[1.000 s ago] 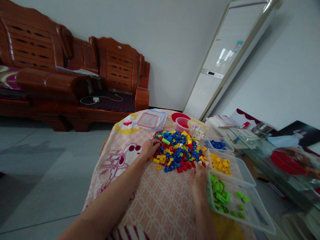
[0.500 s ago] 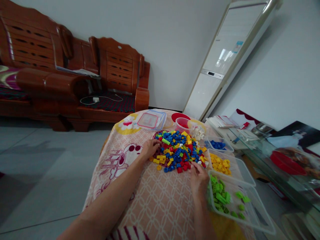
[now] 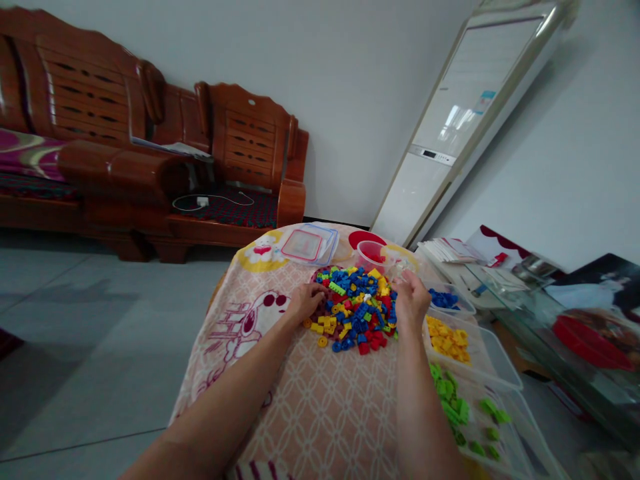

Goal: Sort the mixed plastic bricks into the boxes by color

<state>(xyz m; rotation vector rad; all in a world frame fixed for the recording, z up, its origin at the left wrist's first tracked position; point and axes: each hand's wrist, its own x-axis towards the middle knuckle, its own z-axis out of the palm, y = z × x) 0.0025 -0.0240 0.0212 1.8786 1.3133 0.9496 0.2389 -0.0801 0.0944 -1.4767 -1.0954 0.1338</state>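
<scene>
A heap of small blue, yellow, red and green toy bricks (image 3: 357,308) lies on a cartoon-print blanket (image 3: 320,400) over a table. My left hand (image 3: 306,301) rests curled at the heap's left edge, fingers among the bricks. My right hand (image 3: 413,299) is raised at the heap's far right, fingers curled near the white-piece tub (image 3: 400,265); what they hold is hidden. To the right stand clear tubs of blue bricks (image 3: 443,300), yellow bricks (image 3: 450,339) and green bricks (image 3: 467,417).
Stacked lids (image 3: 307,244), a red lid (image 3: 367,238) and a red-brick tub (image 3: 371,254) sit at the table's far end. A wooden sofa (image 3: 150,153) stands at left, a standing air conditioner (image 3: 450,133) behind, a glass table (image 3: 550,307) at right.
My right hand rose from the heap's near right edge beside the green tub to the far right near the white-piece tub. The left hand stayed. The camera shifted slightly.
</scene>
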